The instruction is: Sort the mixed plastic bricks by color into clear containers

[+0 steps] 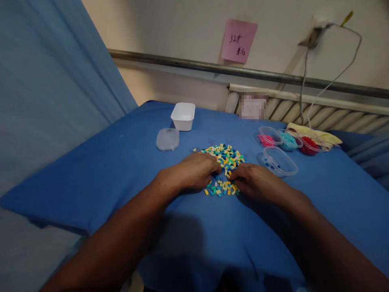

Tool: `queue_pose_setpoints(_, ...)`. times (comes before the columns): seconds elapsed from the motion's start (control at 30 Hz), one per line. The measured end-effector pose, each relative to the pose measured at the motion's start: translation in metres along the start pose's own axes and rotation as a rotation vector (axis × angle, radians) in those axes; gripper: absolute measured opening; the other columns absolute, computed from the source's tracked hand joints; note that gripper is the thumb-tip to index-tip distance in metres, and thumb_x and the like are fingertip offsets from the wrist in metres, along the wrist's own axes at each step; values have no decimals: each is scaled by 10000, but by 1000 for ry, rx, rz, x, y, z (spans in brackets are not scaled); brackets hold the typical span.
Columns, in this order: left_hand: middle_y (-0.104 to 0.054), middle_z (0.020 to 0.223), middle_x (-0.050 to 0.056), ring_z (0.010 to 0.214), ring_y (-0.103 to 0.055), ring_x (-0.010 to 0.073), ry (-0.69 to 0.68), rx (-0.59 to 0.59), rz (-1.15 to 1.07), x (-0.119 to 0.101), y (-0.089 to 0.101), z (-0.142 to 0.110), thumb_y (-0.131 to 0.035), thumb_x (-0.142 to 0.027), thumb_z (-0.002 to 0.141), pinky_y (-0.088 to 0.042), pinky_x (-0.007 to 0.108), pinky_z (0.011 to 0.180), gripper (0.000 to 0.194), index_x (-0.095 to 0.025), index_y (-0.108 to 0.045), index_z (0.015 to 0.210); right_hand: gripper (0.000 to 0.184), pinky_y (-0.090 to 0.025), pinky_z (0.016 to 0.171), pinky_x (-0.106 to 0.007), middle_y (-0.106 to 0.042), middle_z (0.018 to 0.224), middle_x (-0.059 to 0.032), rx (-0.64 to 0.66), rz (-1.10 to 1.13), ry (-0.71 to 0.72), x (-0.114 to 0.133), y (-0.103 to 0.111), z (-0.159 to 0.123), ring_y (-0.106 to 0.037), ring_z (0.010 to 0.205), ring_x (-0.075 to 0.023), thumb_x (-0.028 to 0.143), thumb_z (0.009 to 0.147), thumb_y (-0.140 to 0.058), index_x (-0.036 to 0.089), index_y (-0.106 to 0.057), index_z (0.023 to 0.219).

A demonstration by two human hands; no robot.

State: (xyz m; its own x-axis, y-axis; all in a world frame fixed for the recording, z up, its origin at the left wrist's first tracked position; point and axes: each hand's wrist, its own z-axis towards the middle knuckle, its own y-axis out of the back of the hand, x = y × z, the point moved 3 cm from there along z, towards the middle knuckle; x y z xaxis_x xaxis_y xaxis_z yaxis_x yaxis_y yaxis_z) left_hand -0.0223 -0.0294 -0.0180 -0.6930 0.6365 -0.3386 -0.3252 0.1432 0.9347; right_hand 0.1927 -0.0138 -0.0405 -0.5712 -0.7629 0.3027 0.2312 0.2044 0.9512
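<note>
A heap of small bricks (226, 159), yellow, teal, blue and white, lies on the blue cloth (121, 170) in the middle. My left hand (196, 170) rests on the heap's left edge, fingers curled in among the bricks. My right hand (253, 180) lies at the heap's lower right, its fingertips drawn together on the bricks. Whether either hand holds a brick is hidden by the fingers.
A white tub (183, 116) and a clear lid (167, 139) stand at the back left. To the right, a clear tub (279, 161) holds a few blue bricks; behind it sit tubs of pink (267, 138), teal (288, 140) and red (308, 145) bricks. A radiator (319, 111) runs along the wall.
</note>
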Motion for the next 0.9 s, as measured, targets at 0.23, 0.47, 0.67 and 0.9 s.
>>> queue_pose_setpoints(0.23,-747,940,68,957,-666,270,-60,57,38,-7,0,4,-615,-108,867,-461,382,869,252,-242,-789,990,184,-459,684,-307,-773,880,-97,6,-185,-33,11,2,12,-706,837,-228,170,973,-623,215,-775,880)
queue_pose_setpoints(0.47,-731,882,50,857,-633,237,-32,45,38,-2,-1,3,-615,-132,913,-424,364,820,173,-227,-753,874,116,-369,631,-302,-730,832,-61,5,-148,-64,10,4,11,-643,759,-206,137,897,-687,216,-704,814)
queue_pose_setpoints(0.67,-645,802,50,733,-550,210,-23,38,57,-2,0,2,-544,-193,1007,-369,358,722,238,-198,-646,791,103,-391,646,-294,-743,869,-39,-88,103,-111,-1,13,1,-639,730,-175,215,1005,-617,204,-697,940)
queue_pose_setpoints(0.9,-709,958,76,889,-634,227,-84,20,78,-8,-1,8,-525,-225,1052,-426,344,796,202,-193,-705,966,140,-430,612,-276,-743,810,0,-237,399,-195,-12,17,-3,-642,677,-159,284,995,-613,207,-730,1000)
